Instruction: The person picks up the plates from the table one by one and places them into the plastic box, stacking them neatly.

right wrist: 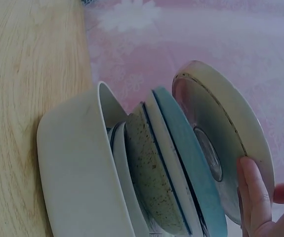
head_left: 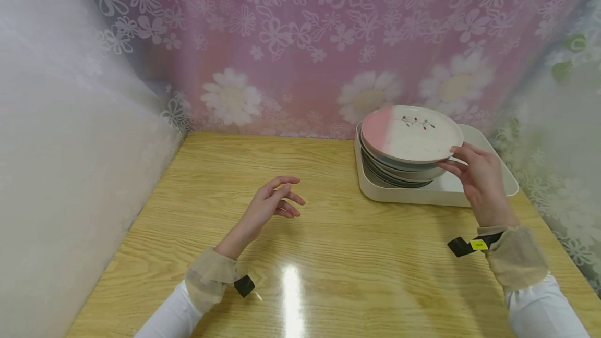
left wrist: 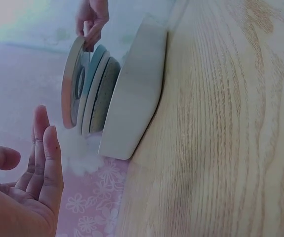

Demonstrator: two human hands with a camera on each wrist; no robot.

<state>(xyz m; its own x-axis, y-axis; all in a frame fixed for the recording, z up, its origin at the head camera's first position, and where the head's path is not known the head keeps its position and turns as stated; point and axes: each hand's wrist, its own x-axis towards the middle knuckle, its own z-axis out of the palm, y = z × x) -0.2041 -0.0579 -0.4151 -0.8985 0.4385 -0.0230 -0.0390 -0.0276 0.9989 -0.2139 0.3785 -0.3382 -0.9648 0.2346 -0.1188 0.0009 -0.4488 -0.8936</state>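
My right hand [head_left: 481, 176] pinches the rim of a pink and white plate [head_left: 418, 132], thumb on top and fingers beneath. The plate has a painted sprig of berries. In the right wrist view its underside shows, tilted up from a blue-rimmed plate [right wrist: 188, 153] below. Under that sit several more dishes, among them a speckled bowl [right wrist: 149, 173]. The stack stands in the left part of a white tray [head_left: 422, 195]. My left hand [head_left: 269, 202] hovers over the table to the left of the tray, fingers loosely bent, holding nothing.
The wooden table [head_left: 328, 254] spreads in front of both hands. A pink floral curtain [head_left: 281, 56] hangs along its back edge. Pale sheets [head_left: 70, 145] close off the left side, and a floral one [head_left: 559, 171] the right.
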